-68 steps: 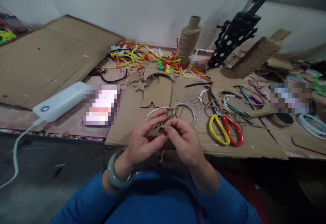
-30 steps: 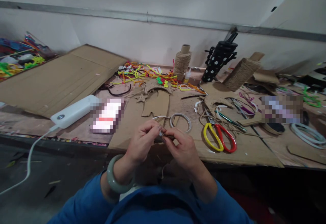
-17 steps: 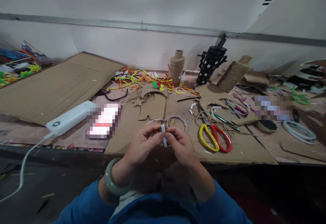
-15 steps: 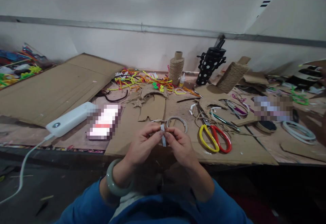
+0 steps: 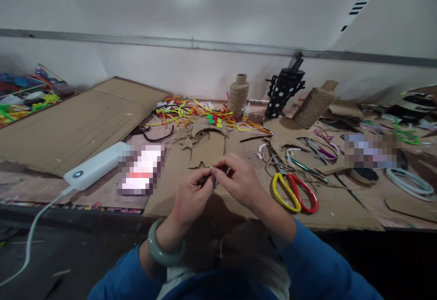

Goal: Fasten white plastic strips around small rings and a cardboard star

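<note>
White strip point(image 5: 216, 184) between both hands point(image 5: 191, 196) point(image 5: 238, 180)

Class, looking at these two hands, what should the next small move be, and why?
Perhaps the bare right hand should press lightly on the small white piece while the bare left hand steadies it: both hands meet around it and only slivers show, so gentle pressing seems safer than pulling.

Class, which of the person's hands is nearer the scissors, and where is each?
Right. The right hand is left of the scissors; the left hand is farther left, beyond the right hand.
</note>
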Demonstrator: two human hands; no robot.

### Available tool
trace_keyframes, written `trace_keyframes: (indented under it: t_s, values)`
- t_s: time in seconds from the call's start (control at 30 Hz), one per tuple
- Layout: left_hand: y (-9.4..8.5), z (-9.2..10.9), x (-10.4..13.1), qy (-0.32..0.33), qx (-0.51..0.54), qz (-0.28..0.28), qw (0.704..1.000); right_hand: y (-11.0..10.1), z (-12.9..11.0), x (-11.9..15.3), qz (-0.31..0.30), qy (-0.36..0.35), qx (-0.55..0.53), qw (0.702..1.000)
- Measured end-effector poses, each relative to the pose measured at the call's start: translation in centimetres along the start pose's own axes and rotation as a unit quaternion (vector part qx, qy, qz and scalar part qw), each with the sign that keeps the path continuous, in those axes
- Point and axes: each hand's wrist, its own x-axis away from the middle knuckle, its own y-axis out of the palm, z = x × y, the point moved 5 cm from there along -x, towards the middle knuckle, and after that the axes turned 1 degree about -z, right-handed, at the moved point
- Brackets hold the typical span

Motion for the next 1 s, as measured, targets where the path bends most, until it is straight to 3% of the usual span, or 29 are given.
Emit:
trace_keyframes:
  t_s: [0.17, 0.33, 0.47, 0.6, 0.7, 0.83, 1.0]
  values:
    - [-0.1, 0.0, -0.1, -0.003, -0.025, -0.010, 1.000, 0.9, 1.0, -1.1, -0.023, 0.046, -0.041, 0.998]
    - [-0.5, -1.2, -0.4, -0.076, 0.082, -0.028, 0.993, 0.5, 1.5, -1.6, -0.024, 0.060, -0.148, 0.987]
    - [-0.1, -0.3, -1.5, -0.082, 0.147, -0.049, 0.985, -0.4, 1.0, -2.3, -0.005, 0.048, -0.201, 0.978]
    - [0.5, 0.5, -2.4, -0.066, 0.124, -0.038, 0.989, -0.5, 1.3, -2.7, 0.001, 0.057, -0.225, 0.973]
    - [0.4, -0.2, -2.2, -0.066, 0.094, -0.029, 0.993, -0.4, 2.2, -2.4, 0.030, 0.064, -0.203, 0.977]
    - [-0.6, -1.5, -1.0, -0.079, 0.079, -0.005, 0.994, -0.7, 1.9, -1.3, 0.077, 0.009, -0.071, 0.995]
    - [-1.5, -0.2, 0.4, -0.033, -0.005, 0.019, 0.999, -0.2, 0.3, -0.5, 0.025, -0.034, -0.052, 0.998]
